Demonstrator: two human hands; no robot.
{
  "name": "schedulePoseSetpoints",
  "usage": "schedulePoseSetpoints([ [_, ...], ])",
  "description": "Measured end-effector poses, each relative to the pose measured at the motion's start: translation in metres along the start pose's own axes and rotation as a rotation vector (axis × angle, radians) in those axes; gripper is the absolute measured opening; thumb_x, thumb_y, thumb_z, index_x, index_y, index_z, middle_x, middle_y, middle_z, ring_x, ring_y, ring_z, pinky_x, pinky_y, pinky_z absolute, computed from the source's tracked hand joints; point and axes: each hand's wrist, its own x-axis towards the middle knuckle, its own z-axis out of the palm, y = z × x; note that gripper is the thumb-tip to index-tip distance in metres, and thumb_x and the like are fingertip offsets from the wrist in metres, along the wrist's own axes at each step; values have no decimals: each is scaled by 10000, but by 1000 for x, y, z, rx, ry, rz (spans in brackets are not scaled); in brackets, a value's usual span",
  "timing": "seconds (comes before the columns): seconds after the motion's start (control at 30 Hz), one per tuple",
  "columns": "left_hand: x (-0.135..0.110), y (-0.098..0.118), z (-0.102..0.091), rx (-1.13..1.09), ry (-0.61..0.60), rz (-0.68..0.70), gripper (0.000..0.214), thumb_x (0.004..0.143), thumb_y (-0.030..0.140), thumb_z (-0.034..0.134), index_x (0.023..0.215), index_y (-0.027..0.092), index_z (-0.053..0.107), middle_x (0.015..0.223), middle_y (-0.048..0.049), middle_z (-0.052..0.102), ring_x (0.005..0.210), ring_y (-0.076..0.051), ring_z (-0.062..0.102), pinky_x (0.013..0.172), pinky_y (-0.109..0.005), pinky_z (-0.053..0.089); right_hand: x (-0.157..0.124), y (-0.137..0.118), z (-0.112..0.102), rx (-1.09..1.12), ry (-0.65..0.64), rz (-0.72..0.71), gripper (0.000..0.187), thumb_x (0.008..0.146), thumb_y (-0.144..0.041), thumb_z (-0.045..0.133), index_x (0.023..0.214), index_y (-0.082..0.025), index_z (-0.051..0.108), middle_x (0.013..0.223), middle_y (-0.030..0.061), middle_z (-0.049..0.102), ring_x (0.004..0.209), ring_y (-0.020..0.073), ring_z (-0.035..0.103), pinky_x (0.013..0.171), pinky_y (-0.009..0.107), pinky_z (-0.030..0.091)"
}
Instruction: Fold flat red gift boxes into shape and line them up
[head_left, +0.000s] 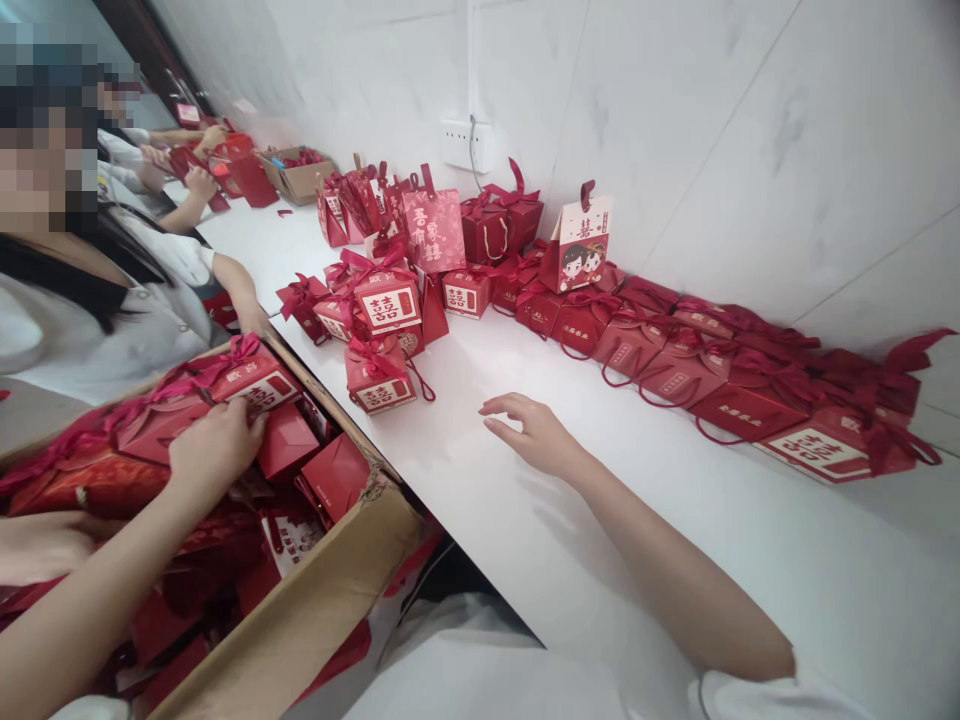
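My left hand [214, 445] reaches into a big cardboard box [330, 590] at the lower left and closes on a red gift box [251, 385] with a white label and a ribbon. Around it the carton is full of red gift boxes. My right hand [529, 432] hovers over the white table [540, 520], fingers spread and holding nothing. The nearest thing to it is a small red gift box with a bow [379, 375], a short way to its left.
Several red gift boxes and bags stand in a row along the wall [675, 350], with a taller pile [420, 250] behind. Other people in white sleeves [150, 300] work at the left. A second open carton [300, 175] sits far back. A wall socket [465, 145] is above.
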Motion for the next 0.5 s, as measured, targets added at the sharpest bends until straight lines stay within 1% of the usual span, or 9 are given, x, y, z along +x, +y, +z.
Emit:
schedulePoseSetpoints([
  [0.07, -6, 15, -8, 79, 46, 224, 594, 936, 564, 298, 1246, 118, 538, 1268, -210, 552, 1147, -370, 533, 925, -492, 430, -1, 1, 2, 5, -3, -2, 225, 942, -327, 530, 1080, -224, 675, 1151, 73, 668, 1085, 199, 621, 962, 380, 490],
  [0.13, -10, 27, -8, 61, 38, 456, 606, 918, 593, 357, 1287, 137, 512, 1359, -184, 484, 1256, -359, 446, 1015, -478, 373, -2, 2, 3, 9, -3, 3, 227, 942, -333, 528, 1079, -226, 675, 1151, 72, 669, 1085, 201, 622, 945, 377, 499],
  [0.17, -10, 31, -6, 32, 23, 531, 642, 900, 609, 394, 1311, 124, 486, 1383, -185, 461, 1277, -352, 426, 1051, -467, 344, -3, 2, 3, 10, -3, 9, 228, 941, -335, 529, 1078, -228, 675, 1152, 72, 669, 1084, 202, 622, 934, 375, 504],
  [0.2, -10, 33, -3, 2, 5, 578, 683, 884, 616, 426, 1332, 101, 456, 1392, -193, 447, 1281, -344, 423, 1076, -446, 325, -3, 3, 3, 11, -3, 16, 229, 940, -336, 529, 1078, -228, 675, 1152, 73, 669, 1082, 204, 623, 925, 374, 509],
  [0.27, -9, 35, 2, -48, -33, 599, 735, 871, 616, 445, 1352, 62, 399, 1379, -210, 442, 1255, -328, 452, 1084, -405, 326, -5, 4, 2, 12, -3, 30, 232, 939, -335, 528, 1082, -227, 675, 1148, 75, 671, 1071, 204, 627, 912, 373, 514],
  [0.33, -8, 34, 4, -79, -62, 564, 722, 882, 629, 412, 1340, 72, 384, 1319, -198, 480, 1180, -312, 519, 1045, -387, 369, -6, 5, 1, 13, -6, 39, 233, 938, -332, 528, 1082, -223, 674, 1137, 75, 675, 1053, 202, 632, 906, 373, 515],
  [0.43, -10, 33, -1, -74, -93, 487, 715, 879, 683, 360, 1299, 105, 406, 1232, -172, 528, 1025, -312, 607, 949, -398, 437, -6, 6, 2, 16, -16, 49, 233, 936, -331, 528, 1080, -219, 674, 1122, 75, 678, 1031, 199, 637, 898, 371, 517],
  [0.5, -12, 34, -3, -42, -108, 447, 727, 875, 696, 346, 1279, 96, 421, 1258, -194, 519, 998, -334, 619, 905, -421, 458, -6, 7, 4, 15, -28, 58, 237, 936, -333, 528, 1083, -217, 673, 1116, 74, 678, 1021, 198, 637, 894, 373, 518],
])
